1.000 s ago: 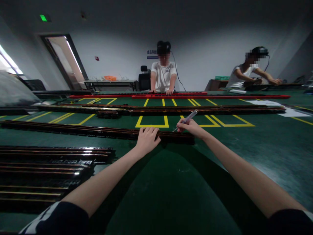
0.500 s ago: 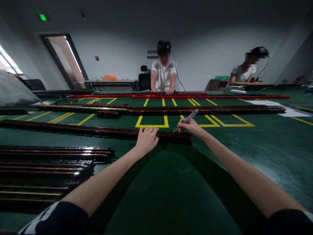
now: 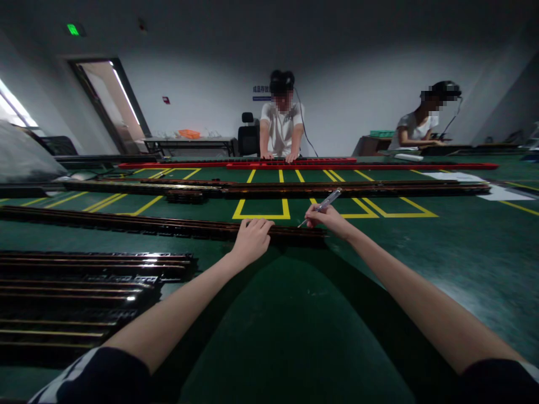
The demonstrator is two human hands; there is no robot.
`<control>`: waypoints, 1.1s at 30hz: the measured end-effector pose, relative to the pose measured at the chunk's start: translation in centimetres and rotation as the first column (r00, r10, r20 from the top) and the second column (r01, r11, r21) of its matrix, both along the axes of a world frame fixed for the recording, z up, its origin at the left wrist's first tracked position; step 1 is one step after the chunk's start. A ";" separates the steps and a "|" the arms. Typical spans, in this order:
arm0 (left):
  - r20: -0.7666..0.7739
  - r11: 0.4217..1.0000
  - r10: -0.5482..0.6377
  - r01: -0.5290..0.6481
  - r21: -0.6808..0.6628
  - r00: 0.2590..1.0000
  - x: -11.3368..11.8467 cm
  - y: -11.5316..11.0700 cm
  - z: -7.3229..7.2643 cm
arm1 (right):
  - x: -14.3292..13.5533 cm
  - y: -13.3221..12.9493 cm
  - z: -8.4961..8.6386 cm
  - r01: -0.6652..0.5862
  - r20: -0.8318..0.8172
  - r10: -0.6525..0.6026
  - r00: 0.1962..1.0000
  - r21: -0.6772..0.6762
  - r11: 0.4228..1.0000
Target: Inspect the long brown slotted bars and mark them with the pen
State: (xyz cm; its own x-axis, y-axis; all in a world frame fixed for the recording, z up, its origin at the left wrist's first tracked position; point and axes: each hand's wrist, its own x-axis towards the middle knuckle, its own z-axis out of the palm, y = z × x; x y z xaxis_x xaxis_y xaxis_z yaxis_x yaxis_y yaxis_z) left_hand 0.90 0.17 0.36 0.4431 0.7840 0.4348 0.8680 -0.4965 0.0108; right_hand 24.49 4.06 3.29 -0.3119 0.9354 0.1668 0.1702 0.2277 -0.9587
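Observation:
My left hand (image 3: 251, 241) is closed over a long dark rail (image 3: 202, 227) with copper-coloured strips, near its right end. The fingers curl over the far side of the rail and the thumb lies on the near side. In my right hand (image 3: 326, 217) is a thin screwdriver (image 3: 330, 198) with a clear, slightly purple handle. It is tilted, its narrow tip pointing down and left at the top of the rail, close to the right end. Whether the tip touches the rail I cannot tell.
Several similar rails (image 3: 84, 261) lie at the near left. Another row of rails (image 3: 337, 189) crosses the green table (image 3: 295, 325) farther back, with white papers (image 3: 505, 193) at its right. Beyond stands a long red strip (image 3: 421, 165), where a co-worker (image 3: 281, 126) leans. A second person (image 3: 416, 132) sits at the right.
Both hands and the screwdriver stay almost in place over the rail. The view has shifted very slightly.

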 end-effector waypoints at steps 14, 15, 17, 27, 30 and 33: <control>0.009 1.000 0.007 -0.007 -0.020 1.000 0.0 0.1 0.1 | 0.1 0.0 -0.2 -0.019 0.017 0.019 1.000 0.025 0.999; 0.002 1.000 0.011 -0.011 -0.015 1.000 -0.1 0.2 0.0 | 0.1 0.0 -0.2 -0.019 0.020 0.018 1.000 0.026 0.999; -0.008 1.000 0.026 -0.026 -0.008 1.000 -0.1 0.2 0.0 | 0.1 -0.1 -0.1 -0.021 0.024 0.020 1.000 0.028 0.999; -0.017 0.998 0.065 -0.065 -0.026 0.998 0.1 -0.1 0.5 | -0.1 0.0 0.0 -0.005 0.034 0.003 0.999 0.038 0.999; -0.022 0.997 0.071 -0.071 -0.011 0.997 0.1 0.0 0.3 | -0.2 0.1 -0.2 -0.002 0.031 0.001 1.000 0.037 0.999; -0.010 0.997 0.071 -0.071 0.012 0.997 0.2 0.1 0.0 | -0.1 0.2 -0.3 -0.008 0.027 0.007 1.000 0.038 0.999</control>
